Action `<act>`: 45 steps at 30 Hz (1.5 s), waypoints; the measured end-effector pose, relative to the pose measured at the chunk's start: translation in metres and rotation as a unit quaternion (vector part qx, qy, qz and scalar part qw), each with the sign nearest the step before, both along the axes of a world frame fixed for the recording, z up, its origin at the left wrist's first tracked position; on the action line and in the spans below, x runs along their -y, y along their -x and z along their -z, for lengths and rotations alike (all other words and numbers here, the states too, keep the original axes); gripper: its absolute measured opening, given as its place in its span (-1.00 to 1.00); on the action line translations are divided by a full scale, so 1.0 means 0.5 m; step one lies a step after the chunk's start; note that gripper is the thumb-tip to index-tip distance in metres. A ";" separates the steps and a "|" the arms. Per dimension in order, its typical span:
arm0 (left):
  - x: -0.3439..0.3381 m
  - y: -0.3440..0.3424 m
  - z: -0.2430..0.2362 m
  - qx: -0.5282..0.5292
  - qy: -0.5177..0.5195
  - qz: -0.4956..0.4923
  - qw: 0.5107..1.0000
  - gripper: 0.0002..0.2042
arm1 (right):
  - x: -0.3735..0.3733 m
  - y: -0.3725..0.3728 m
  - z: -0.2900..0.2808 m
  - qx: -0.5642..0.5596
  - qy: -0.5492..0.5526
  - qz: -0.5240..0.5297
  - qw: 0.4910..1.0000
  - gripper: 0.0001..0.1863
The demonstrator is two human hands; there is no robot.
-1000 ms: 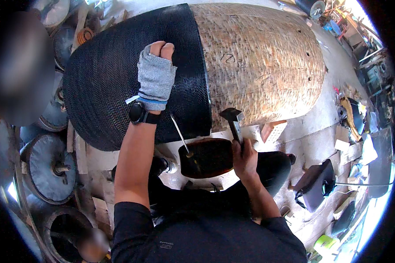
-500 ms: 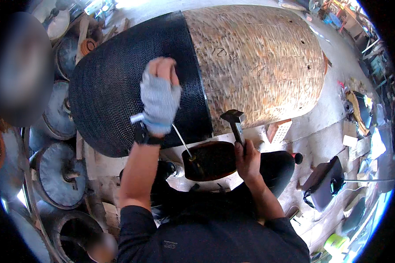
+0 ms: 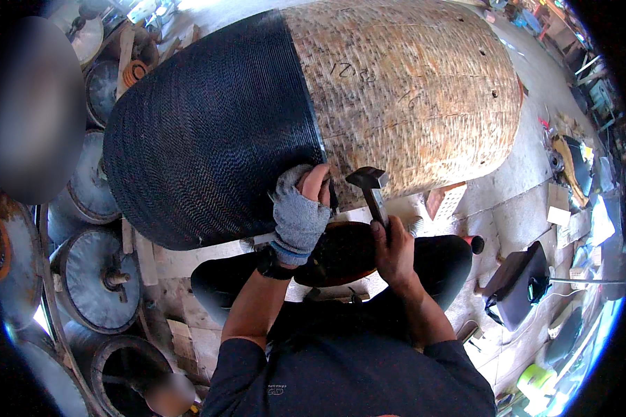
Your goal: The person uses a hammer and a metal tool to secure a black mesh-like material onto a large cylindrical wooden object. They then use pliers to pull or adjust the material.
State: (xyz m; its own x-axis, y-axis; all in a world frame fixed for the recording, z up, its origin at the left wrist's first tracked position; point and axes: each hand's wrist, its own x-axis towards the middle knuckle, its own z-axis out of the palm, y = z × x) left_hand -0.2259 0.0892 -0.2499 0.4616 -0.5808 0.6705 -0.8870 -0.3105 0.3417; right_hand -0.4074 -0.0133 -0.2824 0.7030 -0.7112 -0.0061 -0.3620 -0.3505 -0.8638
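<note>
Your right hand [image 3: 395, 254] was closed round the handle of the hammer [image 3: 368, 179], presumably to leave its head free. Your gloved left hand [image 3: 300, 217] was curled at the near edge of the black winding [image 3: 209, 132], perhaps to steady something; I could not tell what it pinched. The hammer was by the drum's [image 3: 410, 104] near side, head away from you, handle slanting back and rightward. The drum lay crosswise, long axis left to right, right end farther off; the block [image 3: 445, 200] beside it possibly checked rolling.
</note>
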 end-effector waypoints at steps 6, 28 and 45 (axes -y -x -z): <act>0.018 -0.001 -0.020 -0.055 -0.043 -0.036 0.997 -0.43 | -0.007 -0.007 -0.011 0.045 0.032 -0.021 0.998 -0.77; 0.029 0.021 -0.034 -0.116 -0.044 -0.080 0.989 -0.24 | -0.007 -0.033 -0.041 -0.028 0.190 -0.051 0.980 -0.81; -0.069 0.226 0.270 -0.060 -0.301 0.074 0.949 -0.80 | -0.020 -0.031 0.013 0.199 0.178 0.004 0.964 -0.78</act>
